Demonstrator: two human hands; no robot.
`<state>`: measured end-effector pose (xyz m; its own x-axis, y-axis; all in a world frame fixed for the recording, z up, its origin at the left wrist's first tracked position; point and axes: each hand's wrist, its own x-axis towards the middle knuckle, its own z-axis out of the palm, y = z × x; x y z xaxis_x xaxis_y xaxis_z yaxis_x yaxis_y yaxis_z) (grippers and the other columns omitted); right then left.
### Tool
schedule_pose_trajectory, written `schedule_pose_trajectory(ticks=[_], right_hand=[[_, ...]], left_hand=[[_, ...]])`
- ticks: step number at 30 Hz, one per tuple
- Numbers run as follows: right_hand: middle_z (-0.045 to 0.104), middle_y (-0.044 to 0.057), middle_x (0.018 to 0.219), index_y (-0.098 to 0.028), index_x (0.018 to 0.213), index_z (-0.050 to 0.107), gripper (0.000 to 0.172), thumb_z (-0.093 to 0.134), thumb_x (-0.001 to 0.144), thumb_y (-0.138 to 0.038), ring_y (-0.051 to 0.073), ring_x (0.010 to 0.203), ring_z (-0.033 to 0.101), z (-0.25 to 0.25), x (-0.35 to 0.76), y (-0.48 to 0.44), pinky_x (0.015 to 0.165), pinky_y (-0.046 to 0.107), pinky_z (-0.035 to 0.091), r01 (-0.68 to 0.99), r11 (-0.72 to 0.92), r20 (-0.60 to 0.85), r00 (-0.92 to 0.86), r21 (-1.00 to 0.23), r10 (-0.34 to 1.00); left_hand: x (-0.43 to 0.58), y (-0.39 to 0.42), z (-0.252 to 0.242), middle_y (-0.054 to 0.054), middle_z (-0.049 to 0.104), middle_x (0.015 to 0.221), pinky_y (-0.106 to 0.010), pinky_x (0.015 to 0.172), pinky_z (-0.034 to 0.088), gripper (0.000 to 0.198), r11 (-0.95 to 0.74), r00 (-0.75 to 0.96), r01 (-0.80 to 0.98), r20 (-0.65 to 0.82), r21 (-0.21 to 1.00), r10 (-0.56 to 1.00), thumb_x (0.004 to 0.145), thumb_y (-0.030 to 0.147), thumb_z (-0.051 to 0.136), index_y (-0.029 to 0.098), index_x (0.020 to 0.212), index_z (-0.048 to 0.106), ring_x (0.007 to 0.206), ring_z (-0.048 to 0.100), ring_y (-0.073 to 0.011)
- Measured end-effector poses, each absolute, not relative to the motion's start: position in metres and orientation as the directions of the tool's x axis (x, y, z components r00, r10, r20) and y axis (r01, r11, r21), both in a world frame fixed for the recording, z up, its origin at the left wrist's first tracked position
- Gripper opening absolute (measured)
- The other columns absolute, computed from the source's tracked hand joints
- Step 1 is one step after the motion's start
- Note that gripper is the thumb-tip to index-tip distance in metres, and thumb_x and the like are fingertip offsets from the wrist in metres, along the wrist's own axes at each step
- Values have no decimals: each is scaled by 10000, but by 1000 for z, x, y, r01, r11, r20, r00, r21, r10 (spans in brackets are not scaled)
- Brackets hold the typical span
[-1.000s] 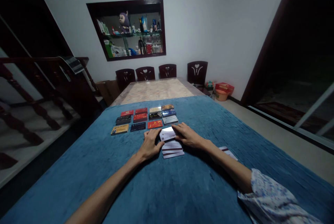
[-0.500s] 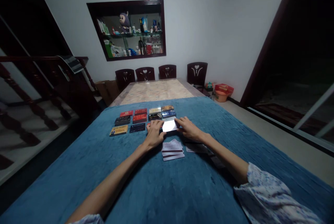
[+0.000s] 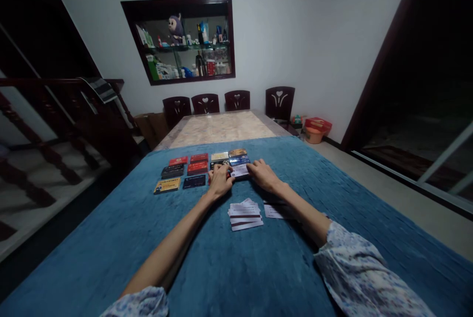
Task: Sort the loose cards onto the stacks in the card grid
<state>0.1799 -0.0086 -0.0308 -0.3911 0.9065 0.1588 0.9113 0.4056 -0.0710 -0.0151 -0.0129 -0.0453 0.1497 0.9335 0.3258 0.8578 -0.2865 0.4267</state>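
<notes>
Both hands have moved farther up the table since a second ago, carrying the pale card from just above the loose stack to the near right corner of the card grid. Nearest the camera, two patterned sleeves frame the view, with bare forearms reaching over the blue cloth (image 3: 111,238). Just beyond them lies a fanned stack of cards (image 3: 244,215), face down with dark stripes showing, and a single pale card (image 3: 275,211) rests beside it, partly under the right forearm. Farther on, the left hand (image 3: 219,181) and the right hand (image 3: 263,175) meet at a whitish card (image 3: 240,171), fingertips of both pinching its two short edges as it lies at the grid's near right corner. Behind and to the left, the grid of cards (image 3: 185,169) sits in rows, red, dark and yellow faces up. Past the cloth the marble tabletop (image 3: 218,129) shows, then four dark chairs (image 3: 236,101) and a wall niche (image 3: 181,41) crowded with bottles.
</notes>
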Motion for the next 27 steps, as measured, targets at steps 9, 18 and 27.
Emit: schedule_pose_trajectory(ticks=[9,18,27], right_hand=[[591,177,1164,-195,1226,605,323,387,988,-184,301,1120,462,-38,177,-3,827,374,428,915,404,193,-392,-26,900],[583,162,1183,-235,1213,635,294,448,993,-284,292,1114,460,-43,183,-2,832,366,426,929,365,211,-346,-59,914],[639,111,1211,-243,1222,631,278,497,986,-305,264,1116,512,-52,186,0,849,337,416,912,376,226,-336,-165,914]], left_hand=[[-15,-2,-54,-78,663,1092,-422,942,331,212,-294,167,857,312,424,935,795,213,631,207,1007,629,1149,468,-271],[-17,0,-50,-53,687,1132,-443,955,327,224,-321,205,848,298,421,932,796,232,638,229,1015,688,1170,459,-278],[-17,-2,-48,-58,696,1115,-462,966,343,250,-323,206,847,299,423,932,791,231,628,236,1025,715,1165,464,-282]])
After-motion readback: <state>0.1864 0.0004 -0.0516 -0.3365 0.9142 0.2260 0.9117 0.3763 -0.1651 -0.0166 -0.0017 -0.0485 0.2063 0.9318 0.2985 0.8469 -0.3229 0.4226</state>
